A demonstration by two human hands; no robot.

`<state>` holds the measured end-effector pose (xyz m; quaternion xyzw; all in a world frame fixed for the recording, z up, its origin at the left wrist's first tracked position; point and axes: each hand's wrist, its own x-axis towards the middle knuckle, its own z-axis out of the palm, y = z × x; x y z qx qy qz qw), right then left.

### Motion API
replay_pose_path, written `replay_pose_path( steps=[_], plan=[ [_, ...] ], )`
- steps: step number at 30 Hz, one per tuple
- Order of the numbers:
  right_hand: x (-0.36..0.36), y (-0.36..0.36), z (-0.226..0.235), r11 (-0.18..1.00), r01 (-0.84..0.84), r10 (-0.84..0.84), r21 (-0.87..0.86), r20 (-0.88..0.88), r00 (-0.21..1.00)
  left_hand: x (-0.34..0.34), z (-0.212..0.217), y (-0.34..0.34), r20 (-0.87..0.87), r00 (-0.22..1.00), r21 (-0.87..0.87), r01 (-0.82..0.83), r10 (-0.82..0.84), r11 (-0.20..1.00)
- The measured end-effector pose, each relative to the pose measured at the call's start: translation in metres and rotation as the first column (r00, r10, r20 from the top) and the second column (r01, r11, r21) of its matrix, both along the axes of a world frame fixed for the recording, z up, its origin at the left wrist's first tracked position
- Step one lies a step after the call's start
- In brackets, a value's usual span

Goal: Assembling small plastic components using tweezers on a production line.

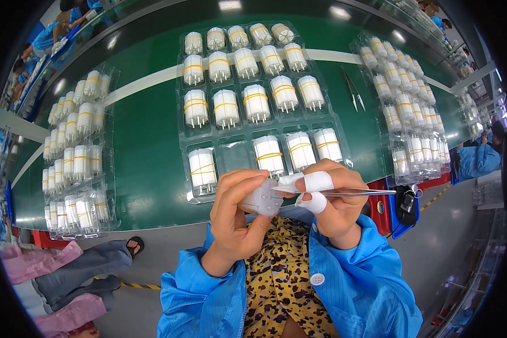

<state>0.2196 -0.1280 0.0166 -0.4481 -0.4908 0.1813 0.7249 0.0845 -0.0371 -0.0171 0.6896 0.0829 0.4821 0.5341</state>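
Green bench (146, 146) is carrying a clear plastic tray (234, 152) of white cylindrical parts. Left hand (236, 217) is gripping one white cylindrical part (263, 200) above the bench's near edge; right hand (332, 203), fingers closed, is pinching slim metal tweezers (355, 192) against it.

I see three clear plastic blister trays: centre tray (231, 147), left tray (110, 169), right tray (419, 174), on the green worktop (146, 141).

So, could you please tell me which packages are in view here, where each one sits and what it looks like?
Middle tray: clear plastic blister, centre of the green table, rows of white cylinders with yellow bands.
Left tray: same clear kind, table's left.
Right tray: same kind, table's right.
No labels, signs or screens show.
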Motion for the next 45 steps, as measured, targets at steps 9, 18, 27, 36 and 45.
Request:
replay_pose_path(
  steps=[9,18,27,36,45],
  plan=[
    [-0.002,0.0,0.002,0.998,0.041,-0.04,-0.045,0.021,0.999,-0.004,-0.002,0.004,-0.072,0.997,0.174,0.003,0.01,0.985],
    [0.003,0.005,0.018,0.994,0.021,0.0,-0.108,0.186,0.983,-0.001,-0.002,0.005,-0.022,0.998,0.126,-0.054,0.057,0.991],
    [0.02,0.013,0.034,0.981,-0.095,0.141,-0.169,0.289,0.947,0.0,-0.002,0.003,-0.009,0.998,0.064,-0.06,0.061,0.996],
    [0.017,0.003,0.026,0.989,-0.085,0.1,-0.124,0.127,0.987,0.005,-0.002,0.009,0.049,0.999,0.108,-0.028,0.023,0.994],
    [0.016,0.004,0.029,0.978,-0.104,0.136,-0.178,0.18,0.974,0.002,-0.002,0.011,-0.005,0.995,0.205,-0.098,0.101,0.974]
  ],
)
